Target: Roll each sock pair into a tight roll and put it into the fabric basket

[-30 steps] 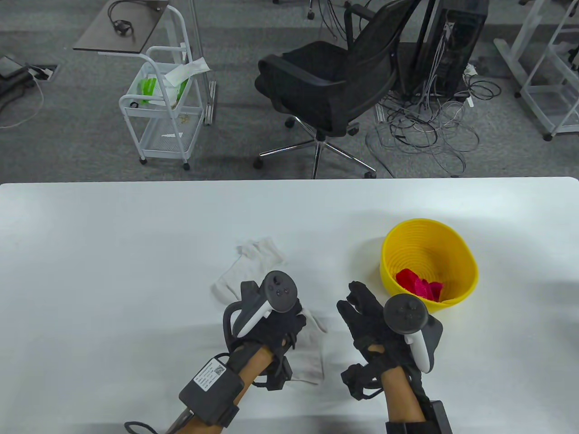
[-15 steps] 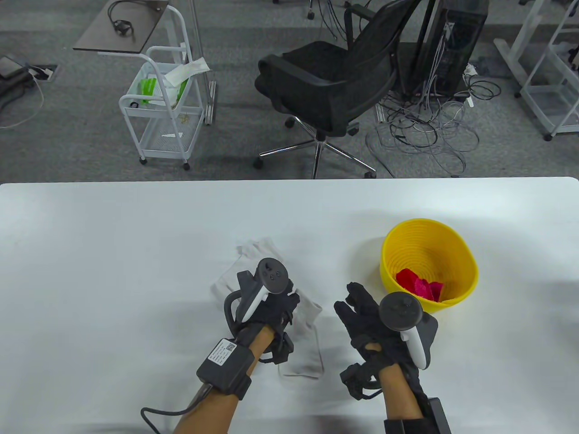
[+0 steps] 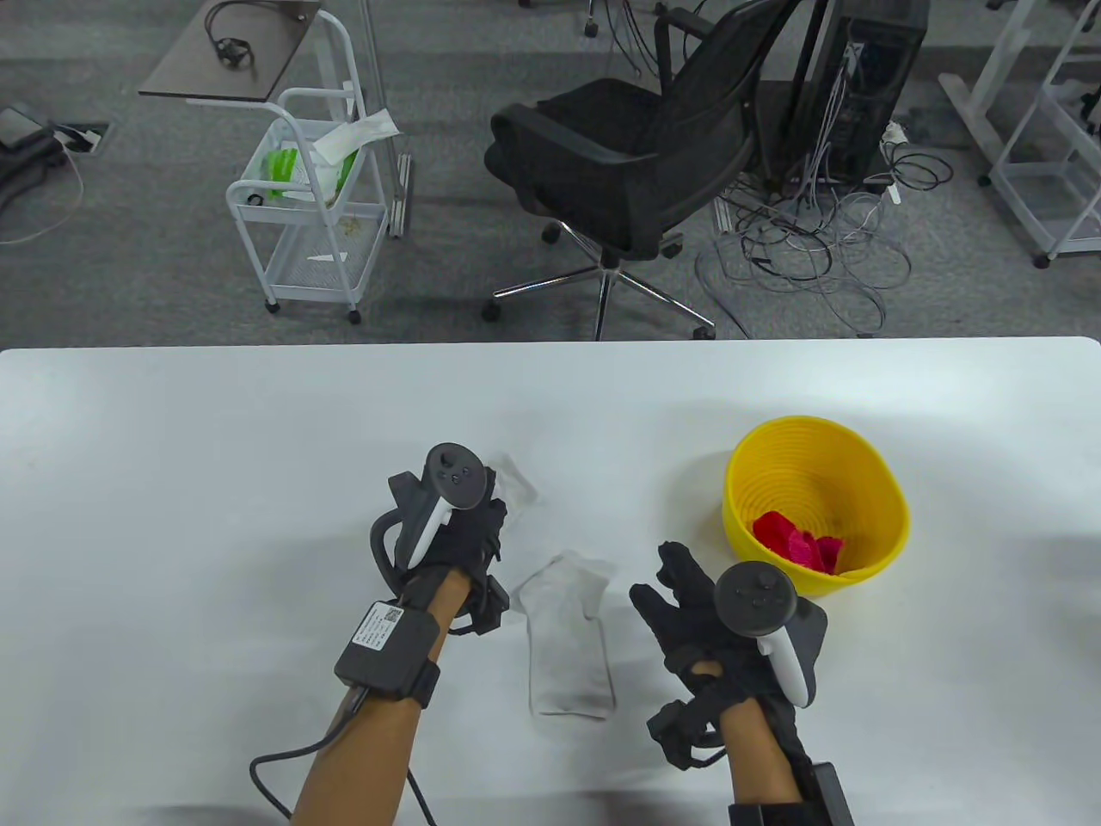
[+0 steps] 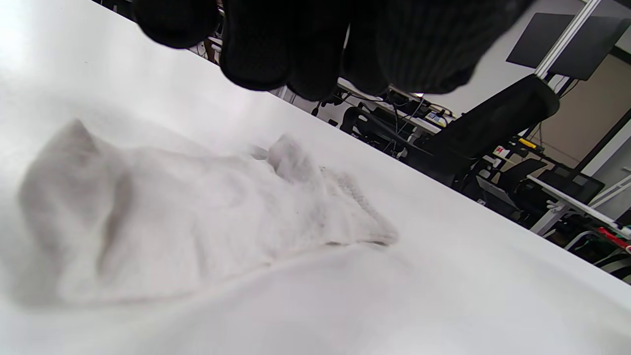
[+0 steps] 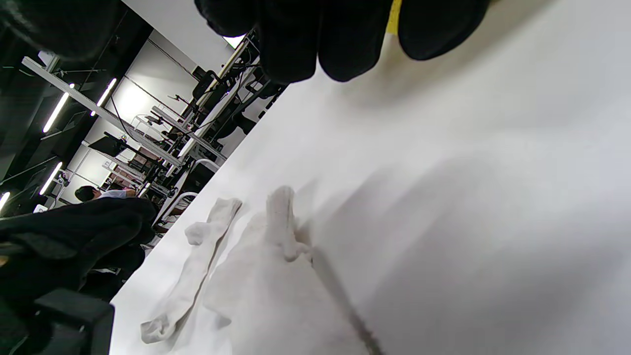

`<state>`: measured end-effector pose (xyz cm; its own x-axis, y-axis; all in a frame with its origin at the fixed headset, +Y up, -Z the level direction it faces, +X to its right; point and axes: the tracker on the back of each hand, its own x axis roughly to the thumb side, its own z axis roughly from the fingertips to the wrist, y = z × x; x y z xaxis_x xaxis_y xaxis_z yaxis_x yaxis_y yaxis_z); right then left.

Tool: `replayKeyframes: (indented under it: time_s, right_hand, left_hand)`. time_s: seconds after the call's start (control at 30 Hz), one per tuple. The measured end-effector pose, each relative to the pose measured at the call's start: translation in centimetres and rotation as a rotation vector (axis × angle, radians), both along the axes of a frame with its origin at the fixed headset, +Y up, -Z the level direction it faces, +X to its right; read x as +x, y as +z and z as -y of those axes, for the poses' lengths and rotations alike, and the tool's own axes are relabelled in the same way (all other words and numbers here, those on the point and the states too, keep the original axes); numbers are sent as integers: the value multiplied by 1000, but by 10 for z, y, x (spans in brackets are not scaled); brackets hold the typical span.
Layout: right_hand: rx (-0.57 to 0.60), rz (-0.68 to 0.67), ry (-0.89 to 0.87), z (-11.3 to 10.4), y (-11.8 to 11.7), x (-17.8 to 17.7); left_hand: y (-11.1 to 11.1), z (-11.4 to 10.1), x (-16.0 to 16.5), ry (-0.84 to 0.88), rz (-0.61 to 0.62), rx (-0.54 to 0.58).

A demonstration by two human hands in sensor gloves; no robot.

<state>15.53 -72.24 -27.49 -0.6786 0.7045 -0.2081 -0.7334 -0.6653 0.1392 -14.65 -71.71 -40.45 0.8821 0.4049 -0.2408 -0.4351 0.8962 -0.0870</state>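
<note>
left hand [image 3: 460, 525] over far white sock [image 3: 519, 482], 2nd sock [image 3: 569, 637] flat btwn hands

We identify the setting as an office-type lab. Beyond the white table [image 3: 258, 413] we see grey carpet, a black mesh office chair [image 3: 636, 163] on castors, a white wire trolley [image 3: 301, 215], a computer tower [image 3: 860, 86] with loose cables [image 3: 808, 249] tangled on the floor, and white desk frames [image 3: 1032, 129]. The right wrist view shows ceiling strip lights [image 5: 59, 111] and further workstations.
</note>
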Motion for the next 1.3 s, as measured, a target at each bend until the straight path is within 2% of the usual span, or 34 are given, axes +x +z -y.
replayKeyframes:
  time_s: [0.13, 0.33, 0.5, 0.93, 1.3]
  right_hand:
    - [-3, -3, 11, 1, 0, 0]
    - [36, 3, 20, -4, 4, -3]
    - [20, -4, 52, -1, 3, -4]
    - [18, 5, 54, -1, 4, -2]
    - [12, 6, 52, -1, 4, 0]
  left_hand:
    - [-24, 9, -4, -34, -39, -19]
    - [-56, 25, 0, -32, -92, -109]
    - [-74, 32, 12, -148, -13, -87]
    - [-86, 48, 29, -250, -48, -77]
    - [-85, 44, 29, -312, -24, -53]
